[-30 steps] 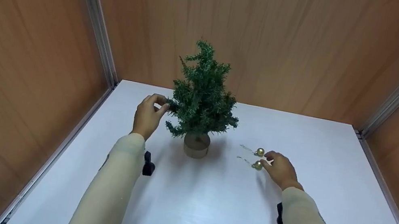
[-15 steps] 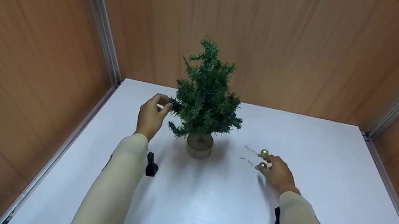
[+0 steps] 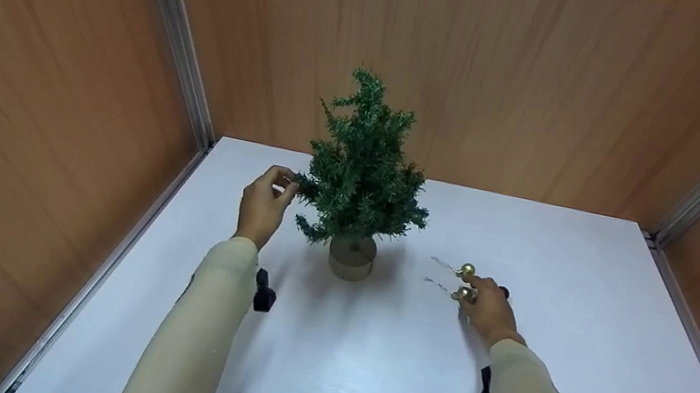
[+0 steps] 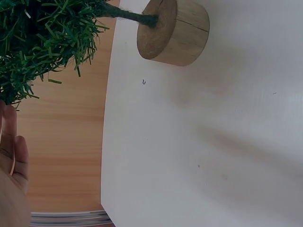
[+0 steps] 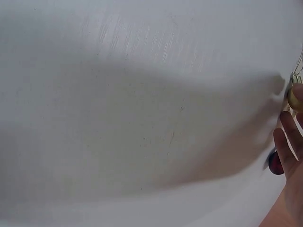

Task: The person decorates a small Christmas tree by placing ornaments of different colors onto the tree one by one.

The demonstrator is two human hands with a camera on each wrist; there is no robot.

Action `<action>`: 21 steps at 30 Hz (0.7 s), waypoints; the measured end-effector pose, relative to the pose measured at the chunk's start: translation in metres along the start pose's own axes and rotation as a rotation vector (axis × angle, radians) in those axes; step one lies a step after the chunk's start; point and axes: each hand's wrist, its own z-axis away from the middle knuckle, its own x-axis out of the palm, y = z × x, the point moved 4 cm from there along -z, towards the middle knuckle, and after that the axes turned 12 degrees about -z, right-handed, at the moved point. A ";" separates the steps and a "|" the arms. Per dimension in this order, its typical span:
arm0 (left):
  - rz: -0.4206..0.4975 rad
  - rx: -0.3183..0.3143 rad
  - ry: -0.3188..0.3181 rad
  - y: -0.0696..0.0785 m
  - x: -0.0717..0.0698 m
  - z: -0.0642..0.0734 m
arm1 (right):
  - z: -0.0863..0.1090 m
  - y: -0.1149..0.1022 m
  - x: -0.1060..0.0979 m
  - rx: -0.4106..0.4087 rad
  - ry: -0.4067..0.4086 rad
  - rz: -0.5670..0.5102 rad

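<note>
A small green artificial Christmas tree (image 3: 364, 177) stands upright on a round wooden base (image 3: 350, 263) on the white table. My left hand (image 3: 262, 206) pinches the tip of a left-hand branch between thumb and fingers; the left wrist view has the fingertips right at the needles. To the right of the tree, my right hand (image 3: 489, 311) pinches the nearer gold bauble (image 3: 464, 294), whose string loop points left. A second gold bauble (image 3: 467, 270) lies just behind it, close to the fingers. Behind the knuckles shows a dark red bauble (image 5: 275, 163), partly hidden by the hand in the head view.
The white table (image 3: 318, 378) reaches back to a wood-grain panel (image 3: 522, 76). More wood-grain panels stand on the left (image 3: 36, 98) and right, with grey metal rails (image 3: 177, 15) in the corners. Black straps (image 3: 264, 293) show at both wrists.
My right fingers have closed in on the nearer gold bauble, and a dark red bauble has come into sight behind the hand. The left hand keeps its hold; the head view has shifted slightly.
</note>
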 end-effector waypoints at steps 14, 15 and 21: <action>0.008 0.008 0.004 -0.007 0.003 -0.001 | -0.003 0.004 0.003 -0.010 0.017 -0.048; 0.007 0.009 0.005 -0.008 0.003 -0.001 | -0.003 0.005 0.003 -0.010 0.017 -0.052; 0.000 0.003 0.006 -0.009 0.004 -0.001 | -0.003 0.008 0.003 -0.010 0.033 -0.075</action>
